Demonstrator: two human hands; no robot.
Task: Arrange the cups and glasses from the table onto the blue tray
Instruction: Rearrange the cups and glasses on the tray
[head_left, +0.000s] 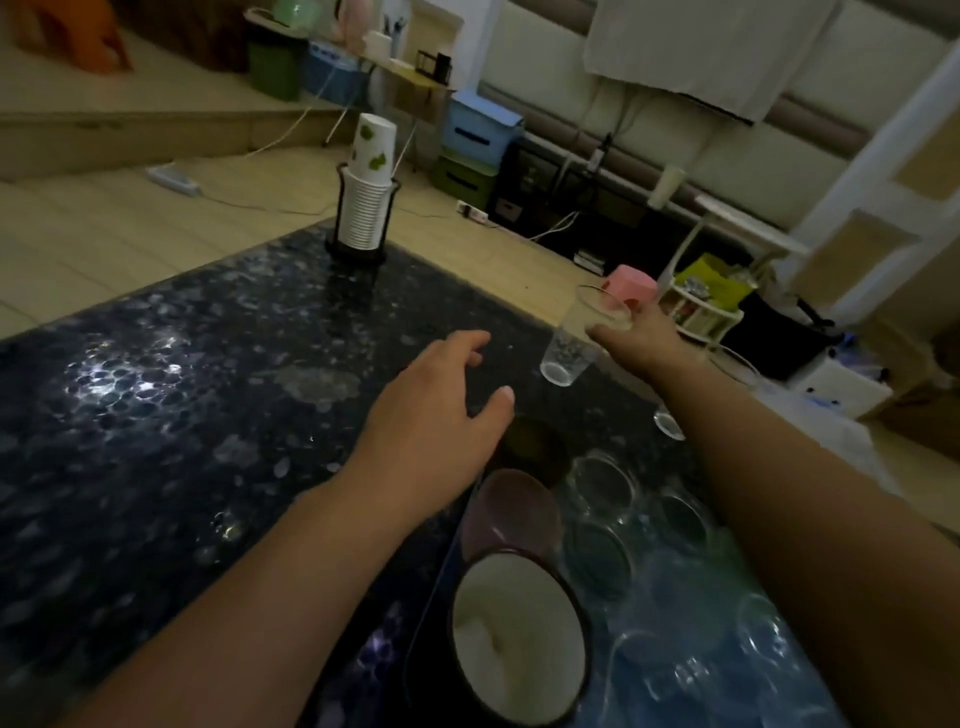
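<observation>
The right hand (639, 338) grips an empty clear glass (576, 338), tilted, above the dark table's (156, 415) right edge. The left hand (436, 426) hovers with fingers spread, holding nothing. Empty glasses and a white-lined cup (519, 639) sit on the blue tray (769, 670) at the near-right corner.

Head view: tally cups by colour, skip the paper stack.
Pink cup: 1
Purple cup: 1
Dark brown cup: 1
White-inside cup: 1
Clear glass in right hand: 1
Total: 5; the rest is too blurred to count.
</observation>
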